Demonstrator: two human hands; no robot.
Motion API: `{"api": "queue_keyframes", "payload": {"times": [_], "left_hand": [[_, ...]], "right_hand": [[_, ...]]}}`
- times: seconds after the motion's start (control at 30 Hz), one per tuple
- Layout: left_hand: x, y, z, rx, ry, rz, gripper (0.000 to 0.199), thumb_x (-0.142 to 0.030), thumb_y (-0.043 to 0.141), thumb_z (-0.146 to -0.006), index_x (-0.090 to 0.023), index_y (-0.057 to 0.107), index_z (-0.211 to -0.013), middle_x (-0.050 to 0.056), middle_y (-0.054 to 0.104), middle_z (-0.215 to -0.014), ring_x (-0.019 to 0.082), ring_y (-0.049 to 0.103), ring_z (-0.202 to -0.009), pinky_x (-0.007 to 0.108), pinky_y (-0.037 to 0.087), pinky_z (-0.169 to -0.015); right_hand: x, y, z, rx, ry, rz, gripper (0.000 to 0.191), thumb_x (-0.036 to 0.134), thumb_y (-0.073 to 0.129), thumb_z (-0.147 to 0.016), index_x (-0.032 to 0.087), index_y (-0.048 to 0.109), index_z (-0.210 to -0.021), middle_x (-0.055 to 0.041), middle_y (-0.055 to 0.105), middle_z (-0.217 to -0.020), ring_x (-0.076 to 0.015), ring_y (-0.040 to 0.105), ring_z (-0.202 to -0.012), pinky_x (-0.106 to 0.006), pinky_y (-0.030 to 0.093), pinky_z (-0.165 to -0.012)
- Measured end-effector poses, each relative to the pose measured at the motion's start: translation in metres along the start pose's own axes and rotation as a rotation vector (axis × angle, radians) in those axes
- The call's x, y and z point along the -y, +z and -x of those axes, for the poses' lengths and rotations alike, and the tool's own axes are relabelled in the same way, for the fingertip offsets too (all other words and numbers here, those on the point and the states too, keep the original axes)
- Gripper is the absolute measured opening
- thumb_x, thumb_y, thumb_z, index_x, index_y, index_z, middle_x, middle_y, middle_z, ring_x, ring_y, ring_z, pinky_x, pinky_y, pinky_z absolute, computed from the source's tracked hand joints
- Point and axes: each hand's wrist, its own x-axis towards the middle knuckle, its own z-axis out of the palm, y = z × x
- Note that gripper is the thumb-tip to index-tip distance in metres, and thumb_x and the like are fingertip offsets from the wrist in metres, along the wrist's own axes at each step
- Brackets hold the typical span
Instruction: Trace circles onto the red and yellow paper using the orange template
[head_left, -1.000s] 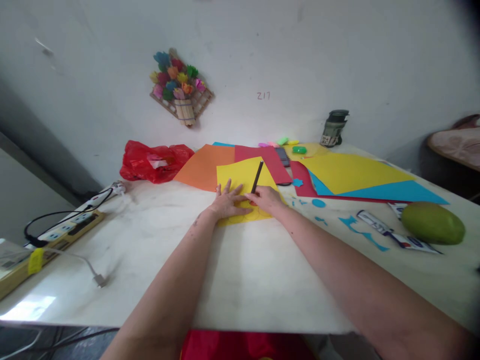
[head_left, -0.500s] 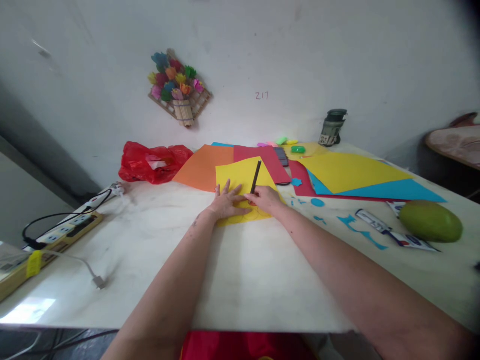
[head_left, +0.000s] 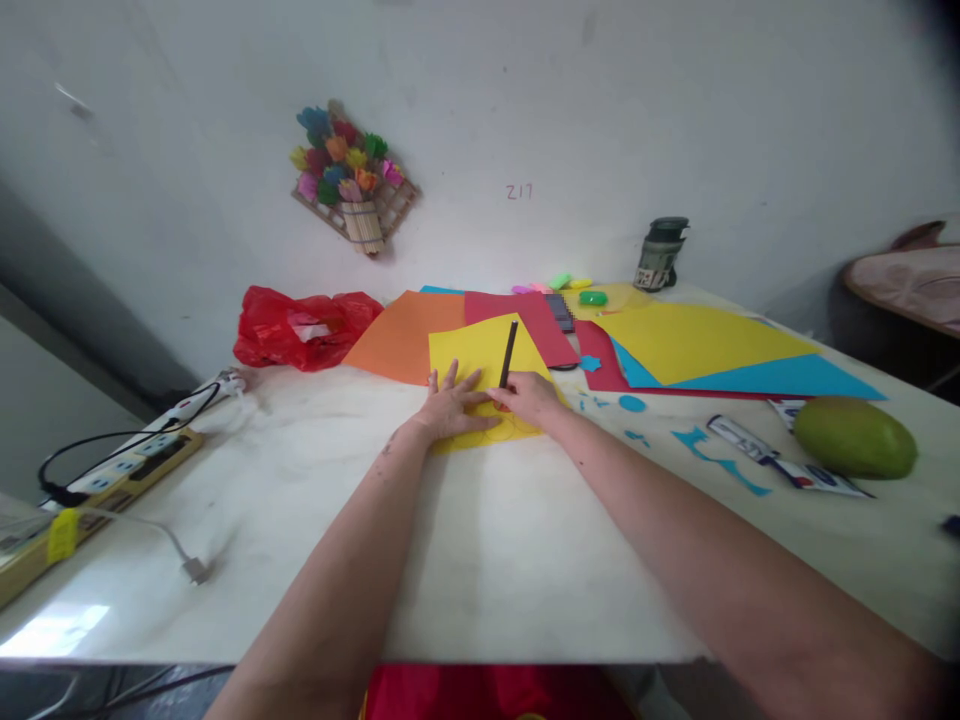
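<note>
A yellow sheet of paper point(head_left: 480, 340) lies before me, with faint round outlines drawn along its near edge. My left hand point(head_left: 454, 408) rests flat on its left part, fingers spread, holding nothing. My right hand point(head_left: 531, 398) is closed around a dark pen point(head_left: 508, 353), which stands nearly upright over the sheet. The pen's tip is hidden by the fingers. Something small and orange-brown shows beneath the right fingers; I cannot make out what it is.
Orange paper point(head_left: 401, 335) and a red plastic bag point(head_left: 300, 328) lie to the left, beside a power strip point(head_left: 127, 470). Rightward are a large yellow sheet point(head_left: 705, 340), blue scraps point(head_left: 720, 462), a glue tube point(head_left: 742, 440), a green mango point(head_left: 855, 438) and a bottle point(head_left: 660, 255).
The whole view has shifted slightly. Both hands and the pen keep almost the same place on the yellow sheet.
</note>
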Motion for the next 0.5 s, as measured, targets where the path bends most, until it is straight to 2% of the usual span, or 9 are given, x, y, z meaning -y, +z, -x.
{"api": "queue_keyframes", "payload": {"times": [0.23, 0.5], "left_hand": [[-0.0008, -0.0008, 0.0006, -0.009, 0.003, -0.005, 0.056, -0.069, 0.036, -0.065, -0.042, 0.042, -0.114, -0.008, 0.014, -0.136, 0.029, -0.015, -0.12, 0.055, -0.012, -0.09], [-0.0056, -0.0037, 0.0027, -0.002, -0.011, 0.007, 0.057, -0.068, 0.037, -0.065, -0.042, 0.041, -0.115, -0.009, 0.014, -0.136, 0.029, -0.016, -0.12, 0.055, -0.012, -0.09]], "right_hand": [[-0.0011, 0.0004, 0.0004, 0.0, 0.011, 0.01, 0.035, 0.049, 0.043, -0.07, 0.019, 0.061, -0.067, -0.0019, 0.062, -0.067, -0.0123, 0.053, -0.061, -0.021, 0.033, -0.052], [-0.0044, 0.0041, 0.0003, -0.015, 0.007, -0.122, 0.037, 0.051, 0.042, -0.071, 0.021, 0.062, -0.077, -0.0026, 0.064, -0.071, -0.0135, 0.056, -0.067, -0.022, 0.037, -0.055]]}}
